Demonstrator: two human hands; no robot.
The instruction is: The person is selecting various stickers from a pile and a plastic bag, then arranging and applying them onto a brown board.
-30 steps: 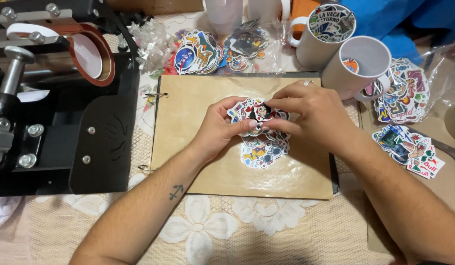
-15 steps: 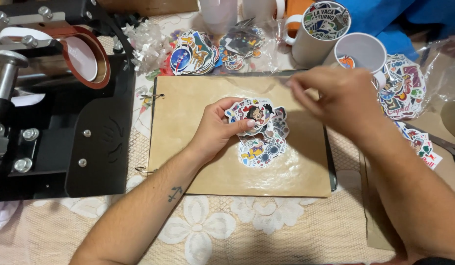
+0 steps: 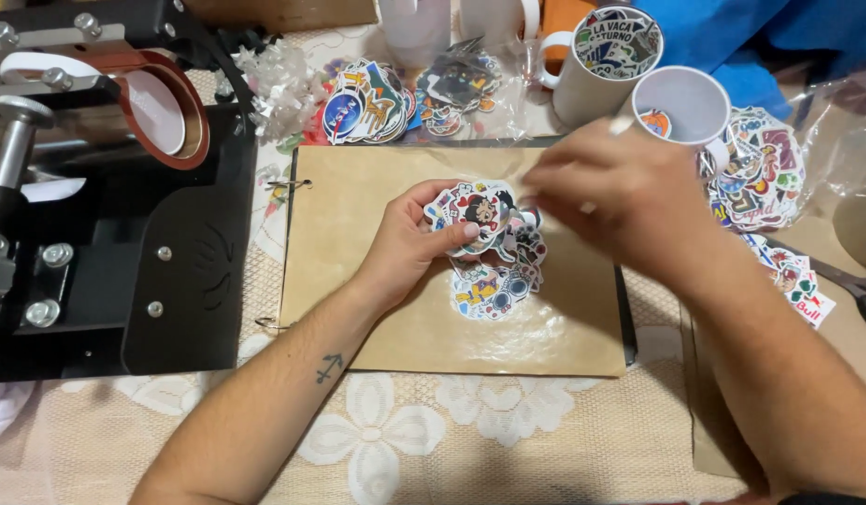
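left hand (image 3: 409, 245): grasping a fanned stack of stickers (image 3: 479, 210)
right hand (image 3: 606, 187): blurred, grip unclear, just right of the stack
loose stickers (image 3: 493, 281): directly below, on brown board (image 3: 358, 281)

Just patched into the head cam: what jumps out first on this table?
At centre, the left hand grips a fanned stack of colourful die-cut stickers above a brown kraft board; the blurred right hand hovers beside it. A black heat-press machine fills the left edge, and two white ceramic mugs stand top right.
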